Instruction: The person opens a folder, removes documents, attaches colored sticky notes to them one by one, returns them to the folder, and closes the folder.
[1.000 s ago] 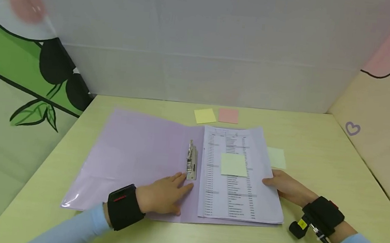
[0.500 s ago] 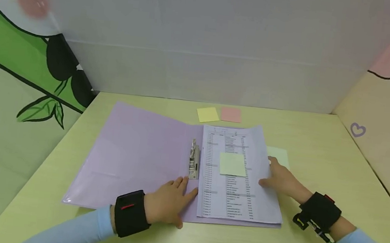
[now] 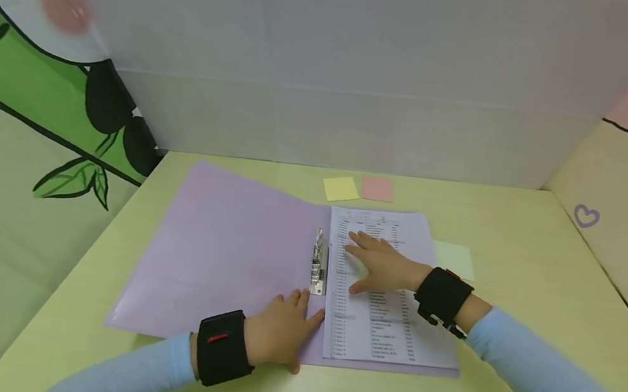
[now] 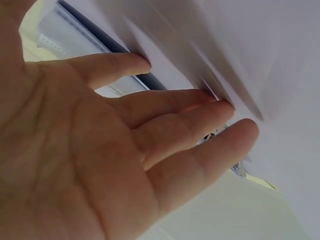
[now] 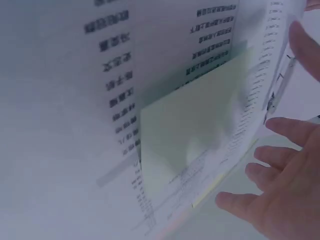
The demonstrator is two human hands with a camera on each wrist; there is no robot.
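A light purple folder (image 3: 216, 256) lies spread out on the table, with a metal lever clip (image 3: 319, 264) along its fold. On its right side rests a stack of printed sheets (image 3: 414, 337). My left hand (image 3: 279, 333) rests on the folder by the fold, just below the clip, fingers extended. Over the upper part of the sheets is my right hand (image 3: 387, 267), fingers spread; whether it presses on them I cannot tell. It mostly hides a pale green sticky note in the head view; the right wrist view shows that sticky note (image 5: 195, 120) on the top sheet.
Behind the folder lie a yellow sticky note (image 3: 341, 189) and a pink sticky note (image 3: 378, 189). Another pale green note (image 3: 454, 260) sits on the table (image 3: 521, 243) at the right of the sheets. A grey wall panel (image 3: 361, 73) borders the back.
My right hand has left the right edge of the sheets and moved left over them, covering the green note. My left hand stays by the fold, having shifted slightly.
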